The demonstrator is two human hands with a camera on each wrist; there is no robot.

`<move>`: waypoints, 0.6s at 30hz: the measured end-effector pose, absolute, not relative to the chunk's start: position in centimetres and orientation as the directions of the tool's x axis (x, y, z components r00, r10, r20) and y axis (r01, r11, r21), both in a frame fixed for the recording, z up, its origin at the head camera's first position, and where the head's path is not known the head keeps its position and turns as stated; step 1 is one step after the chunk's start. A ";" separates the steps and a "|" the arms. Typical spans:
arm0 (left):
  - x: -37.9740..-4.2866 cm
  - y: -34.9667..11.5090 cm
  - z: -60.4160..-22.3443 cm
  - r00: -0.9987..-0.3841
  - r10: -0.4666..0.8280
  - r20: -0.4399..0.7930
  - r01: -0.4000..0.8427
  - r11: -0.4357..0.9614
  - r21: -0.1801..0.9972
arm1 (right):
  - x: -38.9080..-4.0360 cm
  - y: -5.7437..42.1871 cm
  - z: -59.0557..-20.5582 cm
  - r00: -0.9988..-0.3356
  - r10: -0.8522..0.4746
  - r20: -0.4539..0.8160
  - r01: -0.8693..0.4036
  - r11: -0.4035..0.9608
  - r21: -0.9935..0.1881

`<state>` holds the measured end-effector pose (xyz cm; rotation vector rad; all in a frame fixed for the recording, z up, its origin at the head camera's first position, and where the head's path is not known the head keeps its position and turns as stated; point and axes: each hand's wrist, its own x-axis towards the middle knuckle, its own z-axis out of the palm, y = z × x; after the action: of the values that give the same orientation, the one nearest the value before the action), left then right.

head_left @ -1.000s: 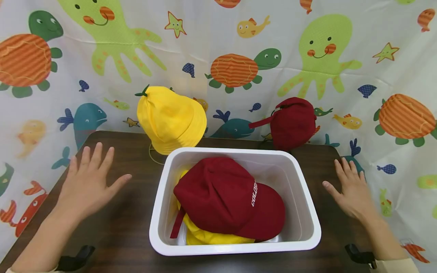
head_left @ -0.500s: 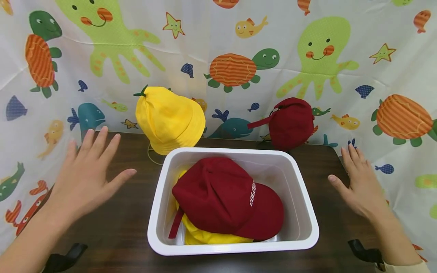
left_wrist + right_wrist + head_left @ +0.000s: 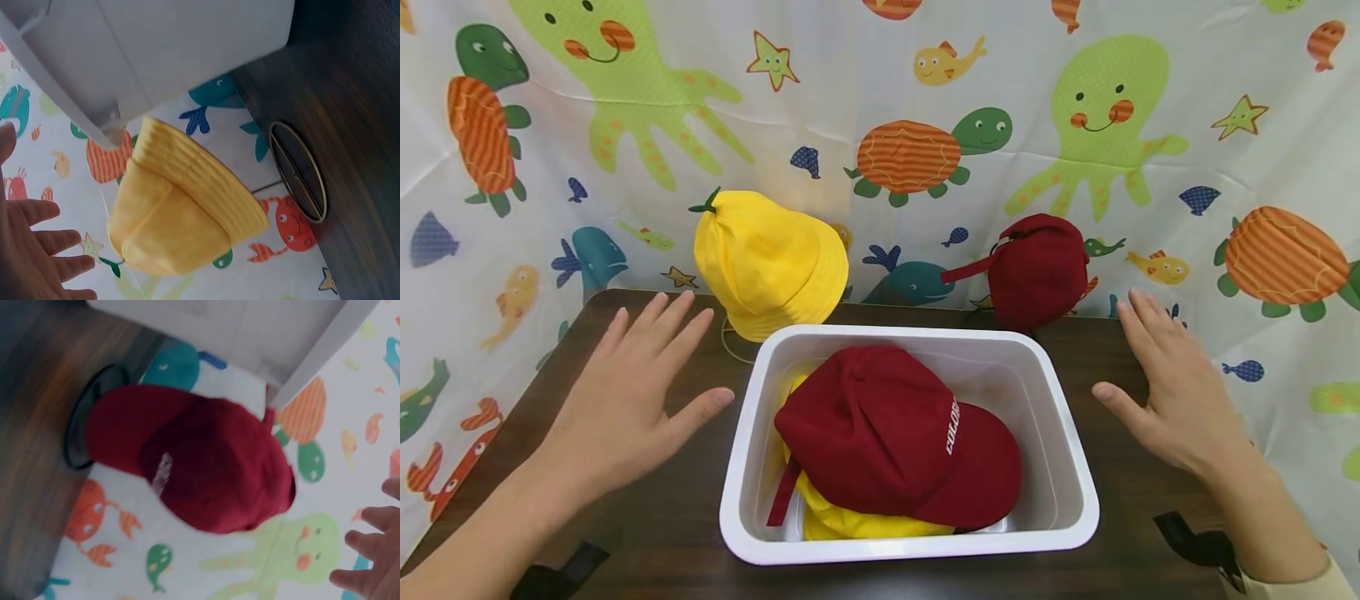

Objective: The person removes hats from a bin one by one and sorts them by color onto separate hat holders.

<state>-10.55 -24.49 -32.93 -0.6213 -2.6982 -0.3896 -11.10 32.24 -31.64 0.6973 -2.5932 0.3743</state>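
Observation:
My left hand (image 3: 632, 400) is held with straight, spread fingers left of a white plastic bin (image 3: 910, 547), holding nothing. On the bin's other side my right hand (image 3: 1176, 387) is likewise spread and holds nothing. Inside the bin, a dark red baseball cap (image 3: 872, 433) with white lettering lies over a yellow hat (image 3: 850, 523), which it mostly covers. Behind the bin at left, a yellow bucket hat (image 3: 181, 206) with a green stem hangs on a wire stand (image 3: 299, 172). A second dark red cap (image 3: 212, 459) sits on a dark stand (image 3: 75, 434) at back right.
The bin stands on a dark brown wooden table (image 3: 647, 517). A white curtain (image 3: 880, 50) printed with sea animals hangs right behind the table and along its sides. Black straps (image 3: 1198, 546) show at the wrists.
Both hands first rose and spread a little outward, then came inward toward the bin. The bin and hats stay in place; the head view shifts slightly.

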 end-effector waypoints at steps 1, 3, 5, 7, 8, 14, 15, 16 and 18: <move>-10.6 -24.3 -33.0 -0.836 0.376 0.399 0.480 0.854 0.201 | -11.2 31.7 -31.4 -0.766 -0.430 0.479 -0.547 0.827 -0.133; -10.7 -24.0 -33.1 -0.820 0.390 0.419 0.510 0.830 0.226 | -11.5 30.6 -31.0 -0.735 -0.461 0.498 -0.580 0.808 -0.108; -10.4 -23.5 -33.1 -0.805 0.399 0.439 0.534 0.810 0.242 | -11.6 29.6 -30.6 -0.712 -0.488 0.505 -0.607 0.789 -0.094; -10.2 -23.0 -33.1 -0.795 0.406 0.451 0.554 0.790 0.265 | -11.8 28.7 -30.1 -0.703 -0.510 0.496 -0.626 0.774 -0.091; -10.0 -22.8 -33.0 -0.792 0.409 0.453 0.561 0.781 0.276 | -11.9 28.2 -29.9 -0.702 -0.522 0.485 -0.634 0.768 -0.092; -8.9 -21.7 -33.3 -0.783 0.408 0.470 0.583 0.744 0.326 | -12.6 25.2 -28.7 -0.687 -0.601 0.408 -0.681 0.729 -0.071; -8.8 -21.5 -33.4 -0.777 0.409 0.478 0.590 0.738 0.328 | -12.7 24.7 -28.6 -0.682 -0.613 0.398 -0.688 0.723 -0.067; -8.7 -21.4 -33.5 -0.772 0.409 0.487 0.597 0.731 0.332 | -12.8 24.2 -28.3 -0.677 -0.626 0.386 -0.696 0.715 -0.063; -8.6 -21.2 -33.7 -0.763 0.408 0.501 0.607 0.718 0.341 | -13.0 23.2 -28.0 -0.666 -0.653 0.361 -0.713 0.699 -0.052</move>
<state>-8.57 -21.22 -33.74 -0.7845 -2.5313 -0.6993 -12.98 23.23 -28.01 1.0753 -2.5934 0.2707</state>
